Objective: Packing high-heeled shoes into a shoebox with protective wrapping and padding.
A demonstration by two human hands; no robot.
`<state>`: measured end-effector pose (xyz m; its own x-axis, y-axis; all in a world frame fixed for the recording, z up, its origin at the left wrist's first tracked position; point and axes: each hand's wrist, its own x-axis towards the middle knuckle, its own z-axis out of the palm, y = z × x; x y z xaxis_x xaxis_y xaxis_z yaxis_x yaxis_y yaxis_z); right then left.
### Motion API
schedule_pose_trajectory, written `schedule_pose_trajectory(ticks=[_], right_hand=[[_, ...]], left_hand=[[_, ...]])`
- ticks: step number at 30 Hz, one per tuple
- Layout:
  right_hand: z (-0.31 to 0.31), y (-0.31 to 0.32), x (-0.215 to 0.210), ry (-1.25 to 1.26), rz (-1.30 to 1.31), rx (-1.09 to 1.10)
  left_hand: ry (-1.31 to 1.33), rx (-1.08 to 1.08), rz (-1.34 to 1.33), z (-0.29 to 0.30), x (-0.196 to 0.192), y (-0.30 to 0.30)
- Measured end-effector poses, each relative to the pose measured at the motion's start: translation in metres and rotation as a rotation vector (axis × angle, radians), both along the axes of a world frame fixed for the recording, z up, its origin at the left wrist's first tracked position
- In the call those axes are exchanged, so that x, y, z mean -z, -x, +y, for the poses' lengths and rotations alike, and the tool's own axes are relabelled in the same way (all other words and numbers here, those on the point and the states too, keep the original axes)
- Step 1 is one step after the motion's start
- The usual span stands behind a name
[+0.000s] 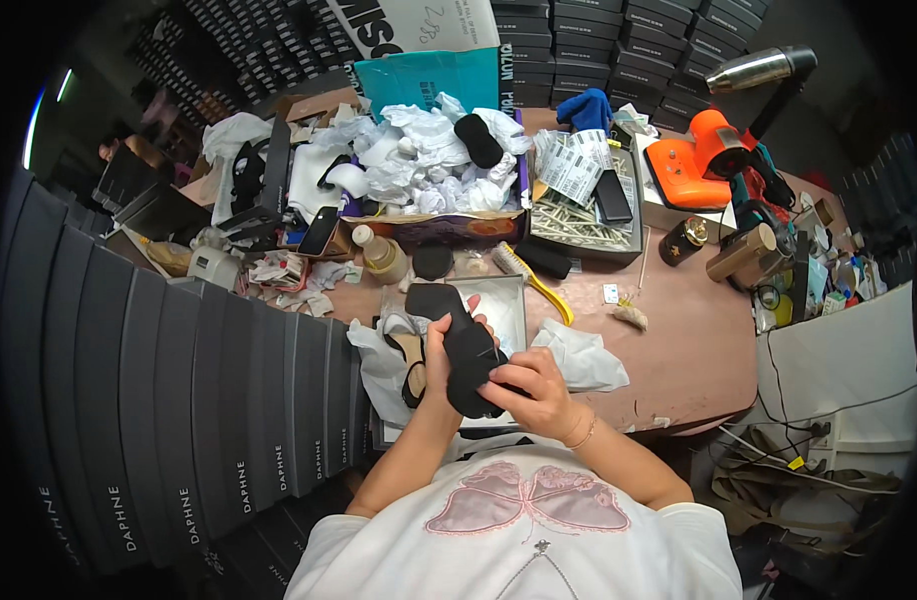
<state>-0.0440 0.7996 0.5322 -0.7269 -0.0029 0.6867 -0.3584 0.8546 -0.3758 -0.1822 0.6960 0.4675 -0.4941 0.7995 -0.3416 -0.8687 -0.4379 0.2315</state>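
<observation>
A black shoe (459,335) with its dark sole up is held over an open shoe box (507,300) lined with white tissue paper. My left hand (441,350) grips the shoe along its left side. My right hand (527,392) presses on the near end of the shoe, fingers curled over it. A second shoe (413,362) with a tan insole lies in the box to the left, partly hidden by tissue.
A yellow-handled brush (531,276), a small bottle (381,253) and a round black tin (433,262) lie behind the box. A purple box (449,225) of crumpled paper, a tray of sticks (579,225), an orange tool (694,160) and a lamp (764,70) stand farther back. Stacked black shoe boxes (159,400) line the left.
</observation>
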Motion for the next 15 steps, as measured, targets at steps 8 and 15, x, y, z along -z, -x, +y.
schedule_pose_trajectory(ticks=[8,15], right_hand=[[-0.014,-0.005,0.024,0.877,-0.370,0.076],[0.019,-0.043,0.021,0.731,-0.388,0.144]], left_hand=[[0.325,-0.095,0.606,-0.001,-0.013,-0.006],[0.345,-0.061,0.705,0.000,-0.001,-0.002]])
